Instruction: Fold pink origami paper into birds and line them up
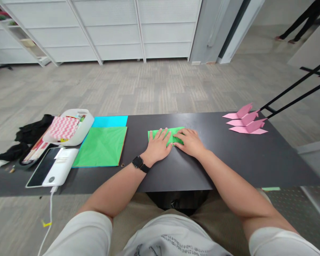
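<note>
A folded strip of green paper (179, 131) lies on the dark table in front of me, partly covered by both hands. My left hand (159, 145), with a black watch on the wrist, rests flat on its left part with fingers spread. On the right part sits my right hand (189, 141), its fingers bent a little and apart, fingertips pressing on the paper. Neither hand grips the sheet. Left of them is a stack of square paper with a green sheet (104, 146) on top and a blue sheet (110, 121) showing behind.
Several pink folded paper birds (246, 121) stand at the right end of the table (229, 160). On the left are a white basket (86, 129), a phone (42, 169), a white power bank (60, 167) with a cable, and black cloth (34, 129). A person's legs (304, 21) show far right.
</note>
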`<action>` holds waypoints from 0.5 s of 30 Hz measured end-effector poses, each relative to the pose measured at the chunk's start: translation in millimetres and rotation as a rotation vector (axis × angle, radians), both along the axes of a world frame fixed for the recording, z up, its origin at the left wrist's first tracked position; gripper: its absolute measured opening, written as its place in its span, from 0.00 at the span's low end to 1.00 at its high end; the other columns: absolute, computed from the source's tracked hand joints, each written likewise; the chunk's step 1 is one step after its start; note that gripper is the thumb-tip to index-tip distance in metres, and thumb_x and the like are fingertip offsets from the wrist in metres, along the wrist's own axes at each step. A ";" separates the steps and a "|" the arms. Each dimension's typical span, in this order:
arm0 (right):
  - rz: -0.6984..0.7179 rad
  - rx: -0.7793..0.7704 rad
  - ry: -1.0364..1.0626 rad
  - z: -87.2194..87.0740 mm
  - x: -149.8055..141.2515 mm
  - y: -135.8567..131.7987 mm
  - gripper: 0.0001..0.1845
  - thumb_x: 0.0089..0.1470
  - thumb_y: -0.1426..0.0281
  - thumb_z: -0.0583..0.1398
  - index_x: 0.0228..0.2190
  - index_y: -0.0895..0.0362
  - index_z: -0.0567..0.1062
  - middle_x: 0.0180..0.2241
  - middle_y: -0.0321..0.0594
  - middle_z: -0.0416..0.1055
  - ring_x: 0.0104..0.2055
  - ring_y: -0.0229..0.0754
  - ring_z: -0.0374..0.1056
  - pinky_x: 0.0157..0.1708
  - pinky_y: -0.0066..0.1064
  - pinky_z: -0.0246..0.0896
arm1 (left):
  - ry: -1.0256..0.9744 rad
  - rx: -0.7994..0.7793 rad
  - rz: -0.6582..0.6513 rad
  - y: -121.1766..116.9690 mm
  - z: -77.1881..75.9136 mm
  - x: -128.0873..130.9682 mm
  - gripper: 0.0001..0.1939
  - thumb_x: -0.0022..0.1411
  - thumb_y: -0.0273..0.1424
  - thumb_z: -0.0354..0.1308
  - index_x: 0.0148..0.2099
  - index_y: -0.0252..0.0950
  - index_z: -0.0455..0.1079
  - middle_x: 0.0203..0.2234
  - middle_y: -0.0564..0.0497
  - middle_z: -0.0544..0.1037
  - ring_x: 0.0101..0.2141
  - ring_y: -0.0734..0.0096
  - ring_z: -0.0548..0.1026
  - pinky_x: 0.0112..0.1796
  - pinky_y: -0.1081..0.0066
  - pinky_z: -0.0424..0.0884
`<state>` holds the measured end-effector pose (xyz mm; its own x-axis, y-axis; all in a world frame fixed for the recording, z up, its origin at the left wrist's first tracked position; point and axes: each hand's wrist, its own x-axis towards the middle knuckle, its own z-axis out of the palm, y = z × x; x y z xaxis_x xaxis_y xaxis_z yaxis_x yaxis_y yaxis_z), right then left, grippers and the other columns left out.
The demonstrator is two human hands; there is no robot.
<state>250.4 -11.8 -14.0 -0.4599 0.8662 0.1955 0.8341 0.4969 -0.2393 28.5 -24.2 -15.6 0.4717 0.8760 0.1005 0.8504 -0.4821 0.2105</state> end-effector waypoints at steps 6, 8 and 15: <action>-0.002 -0.014 0.012 -4.1 8.3 3.2 0.19 0.64 0.60 0.68 0.55 0.46 0.81 0.56 0.47 0.75 0.57 0.59 0.69 0.57 0.53 0.60 | 0.006 -0.026 0.004 0.6 2.3 -0.9 0.32 0.78 0.43 0.49 0.78 0.42 0.58 0.78 0.42 0.56 0.76 0.41 0.55 0.70 0.25 0.47; -0.022 -0.023 0.013 -5.1 15.0 4.8 0.20 0.63 0.60 0.69 0.55 0.46 0.82 0.56 0.47 0.75 0.58 0.60 0.69 0.57 0.55 0.61 | 0.010 -0.038 0.005 0.6 3.7 -1.1 0.32 0.78 0.44 0.49 0.78 0.42 0.57 0.78 0.43 0.56 0.76 0.42 0.55 0.70 0.25 0.47; -0.053 -0.009 0.050 -15.9 52.4 15.7 0.24 0.58 0.58 0.72 0.56 0.42 0.83 0.59 0.49 0.73 0.61 0.66 0.66 0.60 0.61 0.61 | 0.023 -0.054 0.006 0.8 3.7 -1.9 0.33 0.78 0.45 0.48 0.79 0.41 0.56 0.78 0.43 0.54 0.77 0.44 0.53 0.71 0.26 0.46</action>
<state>302.8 3.9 -30.0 -0.4030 0.8909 0.2092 0.8463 0.4498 -0.2853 26.6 -23.5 -11.9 0.4679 0.8828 0.0427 0.8583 -0.4653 0.2163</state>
